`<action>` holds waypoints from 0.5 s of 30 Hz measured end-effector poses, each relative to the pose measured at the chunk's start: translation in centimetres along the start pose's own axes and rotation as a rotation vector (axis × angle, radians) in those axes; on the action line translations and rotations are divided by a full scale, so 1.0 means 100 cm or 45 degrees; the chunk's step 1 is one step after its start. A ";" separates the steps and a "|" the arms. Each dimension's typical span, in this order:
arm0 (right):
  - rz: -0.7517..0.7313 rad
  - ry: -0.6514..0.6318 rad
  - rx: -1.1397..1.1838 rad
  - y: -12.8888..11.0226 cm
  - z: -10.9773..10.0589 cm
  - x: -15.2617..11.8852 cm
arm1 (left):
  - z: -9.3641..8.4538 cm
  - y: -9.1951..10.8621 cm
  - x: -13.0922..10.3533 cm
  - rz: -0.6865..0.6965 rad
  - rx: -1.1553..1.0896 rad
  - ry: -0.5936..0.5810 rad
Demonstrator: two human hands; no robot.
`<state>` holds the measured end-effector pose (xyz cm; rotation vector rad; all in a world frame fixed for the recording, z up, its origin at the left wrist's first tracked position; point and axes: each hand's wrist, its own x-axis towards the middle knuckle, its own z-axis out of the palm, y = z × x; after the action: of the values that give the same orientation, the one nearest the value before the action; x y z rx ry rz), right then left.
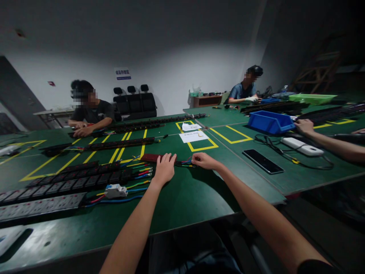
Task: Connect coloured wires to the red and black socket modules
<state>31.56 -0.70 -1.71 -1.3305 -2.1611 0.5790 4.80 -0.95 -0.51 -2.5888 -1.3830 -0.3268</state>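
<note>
My left hand (165,168) lies with its fingers spread over the right end of a dark red strip (149,157) on the green table. Coloured wires (184,163) come out of that end and run toward my right hand (205,161), whose fingers are pinched together at the wire ends. Left of my hands lie several black socket strips (71,182) with coloured wires ending in ring lugs. A grey-white breaker (115,191) sits on the wires of the nearer strips.
A phone (262,161), a white power strip (302,146) with black cable and a blue bin (270,121) stand to the right, beside another person's hand (305,126). White papers (193,137) lie ahead. Two people work across the table (196,198).
</note>
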 end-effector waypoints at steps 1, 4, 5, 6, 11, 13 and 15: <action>-0.001 -0.001 0.003 0.001 0.000 0.000 | 0.000 0.000 0.000 0.001 -0.001 0.004; 0.047 0.020 0.006 -0.001 0.001 0.002 | 0.000 -0.001 0.000 0.008 -0.001 0.014; 0.072 0.029 0.005 -0.002 0.002 0.002 | 0.000 -0.001 0.001 0.012 -0.001 0.017; 0.091 0.038 0.003 -0.004 0.002 0.003 | 0.000 -0.002 0.001 0.015 0.000 0.020; 0.136 0.105 -0.133 -0.012 0.002 -0.001 | 0.000 -0.003 0.001 0.025 0.002 0.038; 0.159 0.108 -0.193 -0.016 0.002 -0.003 | 0.000 -0.002 0.001 0.023 -0.001 0.043; 0.169 0.117 -0.242 -0.020 0.001 -0.005 | 0.000 -0.002 0.001 0.021 -0.001 0.045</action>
<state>30.34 -1.99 -0.72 -1.5787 -2.1068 0.3613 4.68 -0.75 -0.43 -2.5806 -1.3497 -0.3693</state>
